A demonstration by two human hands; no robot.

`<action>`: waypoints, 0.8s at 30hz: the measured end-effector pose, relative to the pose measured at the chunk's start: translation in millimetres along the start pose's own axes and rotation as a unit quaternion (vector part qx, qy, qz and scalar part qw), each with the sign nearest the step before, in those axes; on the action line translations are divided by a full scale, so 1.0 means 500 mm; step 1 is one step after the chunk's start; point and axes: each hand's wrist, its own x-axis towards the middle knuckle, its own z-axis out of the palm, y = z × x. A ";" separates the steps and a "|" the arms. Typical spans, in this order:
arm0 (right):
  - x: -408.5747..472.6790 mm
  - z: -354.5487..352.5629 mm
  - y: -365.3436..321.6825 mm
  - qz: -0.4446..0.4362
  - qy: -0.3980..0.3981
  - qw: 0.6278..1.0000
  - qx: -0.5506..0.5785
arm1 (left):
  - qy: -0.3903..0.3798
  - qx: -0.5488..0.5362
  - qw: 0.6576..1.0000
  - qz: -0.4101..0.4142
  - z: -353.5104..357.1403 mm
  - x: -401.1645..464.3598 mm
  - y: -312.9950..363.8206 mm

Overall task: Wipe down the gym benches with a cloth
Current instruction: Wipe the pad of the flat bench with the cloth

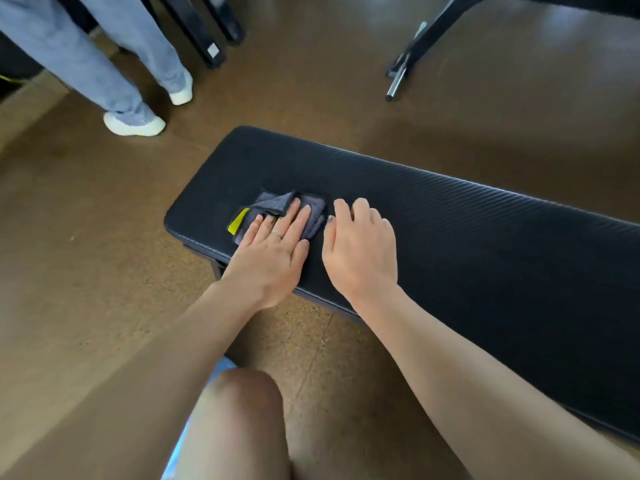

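A long black padded gym bench (450, 237) runs from the centre to the right edge. A crumpled grey cloth (273, 204) with a yellow tag lies on its left end. My left hand (273, 251) lies flat with fingers spread, pressing on the cloth. Just to the right, my right hand (360, 247) rests on the bench pad, fingers curled down; its fingertips reach the cloth's right edge. Whether it grips the cloth I cannot tell.
A person in loose blue jeans (104, 64) and white shoes stands at the far left on the brown floor (86, 254). Black equipment legs (204, 36) stand behind them. A black metal frame (415, 53) with a steel bar sits at the top right. My bare knee (242, 410) is below.
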 end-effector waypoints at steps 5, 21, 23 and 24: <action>-0.001 0.005 0.002 -0.008 0.022 1.000 -0.009 | -0.001 -0.017 0.999 -0.040 -0.014 0.048 0.008; -0.003 0.019 0.003 0.022 0.039 0.997 -0.065 | 0.014 -0.020 1.000 0.018 -0.043 0.158 -0.019; -0.009 0.017 0.004 0.020 0.045 0.997 -0.066 | 0.015 -0.013 0.998 0.063 -0.029 0.101 -0.031; -0.011 0.016 0.004 0.020 0.046 0.997 -0.063 | 0.013 -0.008 0.996 0.091 -0.020 0.065 -0.040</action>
